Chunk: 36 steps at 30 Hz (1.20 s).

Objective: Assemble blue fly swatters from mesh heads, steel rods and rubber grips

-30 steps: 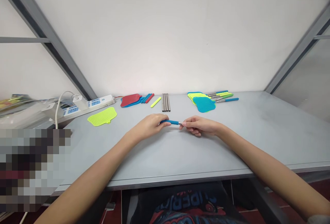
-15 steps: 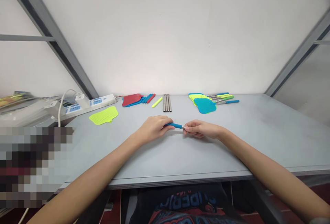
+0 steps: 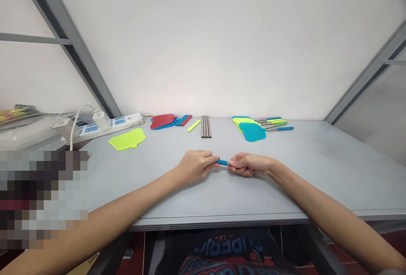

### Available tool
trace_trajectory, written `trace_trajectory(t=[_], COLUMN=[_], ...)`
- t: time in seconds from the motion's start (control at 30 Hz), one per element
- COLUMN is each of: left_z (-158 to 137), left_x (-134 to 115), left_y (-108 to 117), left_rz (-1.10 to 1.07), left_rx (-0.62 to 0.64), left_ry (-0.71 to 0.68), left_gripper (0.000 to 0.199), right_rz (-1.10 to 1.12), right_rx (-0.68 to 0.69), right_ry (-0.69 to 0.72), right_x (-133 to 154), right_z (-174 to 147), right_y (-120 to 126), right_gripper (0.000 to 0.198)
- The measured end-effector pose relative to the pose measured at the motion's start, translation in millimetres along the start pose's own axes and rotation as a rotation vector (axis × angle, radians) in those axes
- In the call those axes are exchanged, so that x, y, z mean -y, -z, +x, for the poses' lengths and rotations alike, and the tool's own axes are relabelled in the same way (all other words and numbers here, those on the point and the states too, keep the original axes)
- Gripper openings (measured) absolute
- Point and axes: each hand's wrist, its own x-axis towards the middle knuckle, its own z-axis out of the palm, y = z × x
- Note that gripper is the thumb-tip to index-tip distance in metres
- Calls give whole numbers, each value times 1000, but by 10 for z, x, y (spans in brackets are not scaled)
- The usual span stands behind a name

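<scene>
Over the middle of the table my left hand point(image 3: 198, 165) is closed round a blue handle grip point(image 3: 222, 162), whose right part shows past the fingers. My right hand point(image 3: 249, 164) pinches a metal tube point(image 3: 229, 164) at the grip's right end. Only a sliver of that tube shows; the rest is hidden in the right fingers. Behind the hands lie several bare metal tubes point(image 3: 206, 127) side by side, with a loose yellow-green grip point(image 3: 193, 126) to their left.
Left at the back are red and blue fly swatter heads point(image 3: 163, 121), blue and red grips point(image 3: 184, 120), and a yellow-green swatter head point(image 3: 127, 139). At back right, fly swatters point(image 3: 253, 132) with handles overlap. A power strip point(image 3: 109, 126) with plugs runs along the left.
My left hand has slid right along the blue grip, toward my right hand, so less of the grip shows. The right hand still pinches the tube.
</scene>
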Motion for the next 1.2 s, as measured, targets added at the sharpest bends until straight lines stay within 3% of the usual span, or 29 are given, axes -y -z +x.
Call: trace_trajectory(t=[0.23,0.73,1.03,1.2], left_z=[-6,138,181,149], left_x=[-107,6,-98,-152], left_y=[5,48,38,63], left_rz=[94,-16,89,104], left_rx=[-10,209,81,155], left_ry=[33,92,129,144], left_gripper=[30,34,28,28], right_rz=[12,-23,-64,-59], right_rx=[15,-35,-133,-53], right_ry=[-8,-16,68,83], right_x=[13,34,111,84], right_z=[-24,-15,-52,-62], right_y=[-8,75,27,19], right_gripper=[24,28,32,30])
